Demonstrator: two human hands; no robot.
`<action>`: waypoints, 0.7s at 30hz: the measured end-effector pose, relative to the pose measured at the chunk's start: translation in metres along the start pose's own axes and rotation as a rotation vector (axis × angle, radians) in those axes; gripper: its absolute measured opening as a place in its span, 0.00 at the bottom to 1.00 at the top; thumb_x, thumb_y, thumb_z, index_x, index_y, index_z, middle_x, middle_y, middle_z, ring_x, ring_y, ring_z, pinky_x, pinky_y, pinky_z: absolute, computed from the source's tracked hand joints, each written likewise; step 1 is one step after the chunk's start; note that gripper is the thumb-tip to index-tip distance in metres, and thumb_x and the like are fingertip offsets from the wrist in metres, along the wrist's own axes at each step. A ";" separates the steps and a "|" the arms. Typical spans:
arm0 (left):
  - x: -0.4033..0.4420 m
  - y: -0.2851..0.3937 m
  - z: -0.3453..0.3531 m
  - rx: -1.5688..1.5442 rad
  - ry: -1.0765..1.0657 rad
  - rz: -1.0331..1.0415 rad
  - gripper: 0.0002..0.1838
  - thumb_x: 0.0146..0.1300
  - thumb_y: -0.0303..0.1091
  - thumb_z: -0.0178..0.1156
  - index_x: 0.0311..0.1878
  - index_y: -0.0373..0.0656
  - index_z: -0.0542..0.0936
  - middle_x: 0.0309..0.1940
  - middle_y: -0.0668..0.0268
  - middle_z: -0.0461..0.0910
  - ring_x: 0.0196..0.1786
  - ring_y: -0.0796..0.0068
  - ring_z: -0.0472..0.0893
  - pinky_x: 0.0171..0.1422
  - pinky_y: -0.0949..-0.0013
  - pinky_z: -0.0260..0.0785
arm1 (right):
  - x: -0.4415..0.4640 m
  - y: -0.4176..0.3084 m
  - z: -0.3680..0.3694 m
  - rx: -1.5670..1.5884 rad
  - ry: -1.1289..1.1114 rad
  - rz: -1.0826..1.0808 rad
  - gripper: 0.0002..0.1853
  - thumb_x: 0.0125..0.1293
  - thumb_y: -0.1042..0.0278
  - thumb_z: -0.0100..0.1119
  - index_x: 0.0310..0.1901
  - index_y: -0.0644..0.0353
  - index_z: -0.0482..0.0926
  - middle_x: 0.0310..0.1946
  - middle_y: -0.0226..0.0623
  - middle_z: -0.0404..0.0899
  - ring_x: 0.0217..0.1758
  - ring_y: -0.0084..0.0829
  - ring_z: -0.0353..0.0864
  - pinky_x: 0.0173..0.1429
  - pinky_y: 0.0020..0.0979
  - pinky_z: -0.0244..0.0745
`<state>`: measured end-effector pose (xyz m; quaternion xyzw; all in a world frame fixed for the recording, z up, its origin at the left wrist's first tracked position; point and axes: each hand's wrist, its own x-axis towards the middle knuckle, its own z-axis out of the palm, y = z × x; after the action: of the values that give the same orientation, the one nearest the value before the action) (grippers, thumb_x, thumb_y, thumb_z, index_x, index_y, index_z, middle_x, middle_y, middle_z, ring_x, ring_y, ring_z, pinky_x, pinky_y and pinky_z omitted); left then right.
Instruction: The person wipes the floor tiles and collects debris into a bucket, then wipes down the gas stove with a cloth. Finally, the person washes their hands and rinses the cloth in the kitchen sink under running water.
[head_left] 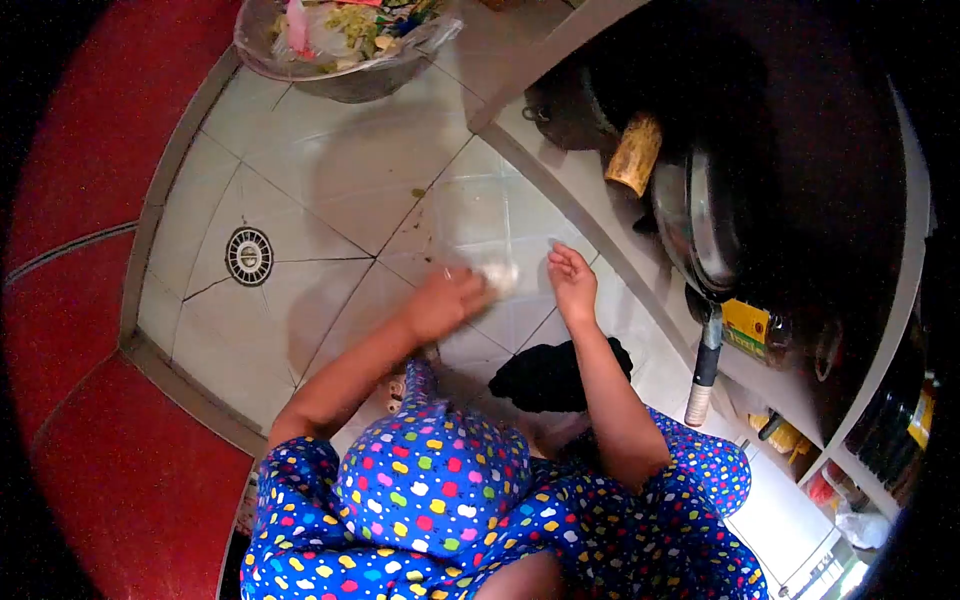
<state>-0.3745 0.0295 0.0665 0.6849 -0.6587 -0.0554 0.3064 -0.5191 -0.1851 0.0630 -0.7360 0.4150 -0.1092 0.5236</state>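
My left hand [445, 305] is smeared by motion, its fingers closed round a small whitish item [500, 276] that is too blurred to name. To the right of it, my right hand [573, 280] is raised over the floor with its fingers loosely curled and nothing visible in them. The two hands are apart, with the whitish item between them. Below my right hand lies a black cloth-like bundle [545, 377], partly behind the forearm. Small scraps dot the pale floor tiles [320, 220].
A plastic-lined bin [365, 82] with food scraps stands at the top. Red cabinet doors [110, 400] line the left side, near a round floor drain [249, 256]. The right-hand shelf [560, 185] holds pans [708, 225] and a yellow package [752, 328].
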 end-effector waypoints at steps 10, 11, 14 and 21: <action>0.001 -0.050 -0.028 0.143 0.090 -0.215 0.21 0.51 0.31 0.54 0.50 0.55 0.79 0.42 0.72 0.76 0.48 0.67 0.74 0.53 0.60 0.67 | 0.010 -0.013 0.007 0.015 -0.078 -0.067 0.19 0.59 0.83 0.55 0.54 0.62 0.75 0.43 0.38 0.80 0.44 0.23 0.79 0.51 0.22 0.74; 0.005 -0.059 -0.028 0.201 0.111 -0.233 0.19 0.51 0.31 0.54 0.48 0.54 0.80 0.41 0.71 0.76 0.47 0.66 0.75 0.53 0.61 0.67 | 0.010 -0.015 0.007 0.015 -0.080 -0.065 0.19 0.59 0.83 0.55 0.54 0.62 0.75 0.43 0.38 0.80 0.44 0.23 0.79 0.51 0.22 0.74; 0.013 -0.068 -0.040 0.217 0.183 -0.293 0.18 0.51 0.31 0.55 0.46 0.53 0.81 0.40 0.70 0.77 0.45 0.65 0.75 0.51 0.61 0.67 | 0.007 -0.015 0.011 0.038 -0.103 -0.006 0.18 0.60 0.83 0.55 0.53 0.63 0.75 0.44 0.38 0.80 0.44 0.23 0.79 0.50 0.22 0.73; -0.046 -0.020 -0.025 -0.097 -0.230 -0.132 0.18 0.51 0.32 0.55 0.47 0.54 0.81 0.46 0.67 0.77 0.52 0.63 0.74 0.59 0.57 0.63 | -0.005 -0.011 0.017 0.033 -0.119 0.016 0.18 0.61 0.81 0.55 0.54 0.61 0.75 0.40 0.35 0.80 0.43 0.21 0.78 0.48 0.20 0.73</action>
<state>-0.3507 0.0799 0.0619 0.7002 -0.6395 -0.1853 0.2576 -0.5069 -0.1688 0.0663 -0.7289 0.3874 -0.0679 0.5603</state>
